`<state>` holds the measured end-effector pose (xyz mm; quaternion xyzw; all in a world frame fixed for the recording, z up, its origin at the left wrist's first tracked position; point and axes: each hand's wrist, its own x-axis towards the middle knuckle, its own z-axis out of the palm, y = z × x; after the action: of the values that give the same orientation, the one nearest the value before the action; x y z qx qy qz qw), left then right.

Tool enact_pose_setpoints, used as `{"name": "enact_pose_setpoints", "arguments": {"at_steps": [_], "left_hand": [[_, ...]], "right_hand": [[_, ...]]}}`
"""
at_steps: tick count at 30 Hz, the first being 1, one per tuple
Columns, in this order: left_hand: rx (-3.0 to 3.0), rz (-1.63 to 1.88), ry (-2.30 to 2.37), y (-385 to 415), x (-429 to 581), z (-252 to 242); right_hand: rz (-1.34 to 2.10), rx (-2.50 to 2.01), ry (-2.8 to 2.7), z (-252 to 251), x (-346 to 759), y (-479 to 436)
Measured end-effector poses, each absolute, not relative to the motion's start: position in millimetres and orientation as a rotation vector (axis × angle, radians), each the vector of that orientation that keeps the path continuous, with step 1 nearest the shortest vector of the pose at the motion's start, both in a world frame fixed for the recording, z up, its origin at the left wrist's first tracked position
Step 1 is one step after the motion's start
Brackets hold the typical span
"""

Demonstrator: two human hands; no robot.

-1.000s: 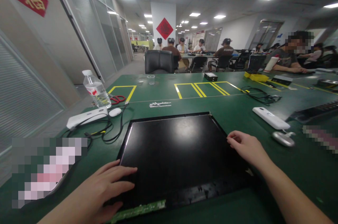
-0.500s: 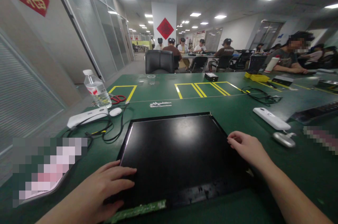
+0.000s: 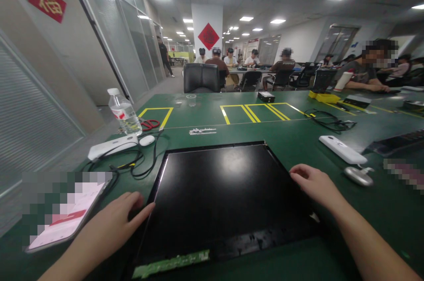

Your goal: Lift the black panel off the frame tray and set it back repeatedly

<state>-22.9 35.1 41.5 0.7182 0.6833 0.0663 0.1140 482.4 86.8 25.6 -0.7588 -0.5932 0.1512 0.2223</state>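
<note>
A black display panel lies flat on the green table in front of me, its dark glass face up in a thin black frame. A narrow green circuit board strip runs along its near left edge. My left hand is at the panel's left edge, thumb over the rim and the other fingers curled on the outer side. At the right edge, my right hand holds the rim with bent fingers pressed together. The undersides of both grips are hidden.
Left of the panel are a phone, black cables, a white power bank, scissors and a water bottle. To the right lie another white power bank and a silver mouse-like device. A person sits far right.
My left hand has drawn back from the glass and the circuit strip to the panel's left edge, its fingers curling. The right hand has shifted slightly outward along the right rim.
</note>
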Motion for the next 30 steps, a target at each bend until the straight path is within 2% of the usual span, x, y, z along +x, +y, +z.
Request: {"name": "enact_pose_setpoints", "arguments": {"at_steps": [15, 25, 30], "left_hand": [[2.074, 0.359, 1.937, 39, -17, 28], [1.647, 0.817, 1.877, 33, -14, 48], [1.317, 1.052, 1.752, 32, -10, 40]], "right_hand": [[0.38, -2.207, -1.809, 12, 486, 90], [0.386, -2.204, -1.815, 7, 492, 92], [0.384, -2.192, -1.811, 7, 491, 92]]}}
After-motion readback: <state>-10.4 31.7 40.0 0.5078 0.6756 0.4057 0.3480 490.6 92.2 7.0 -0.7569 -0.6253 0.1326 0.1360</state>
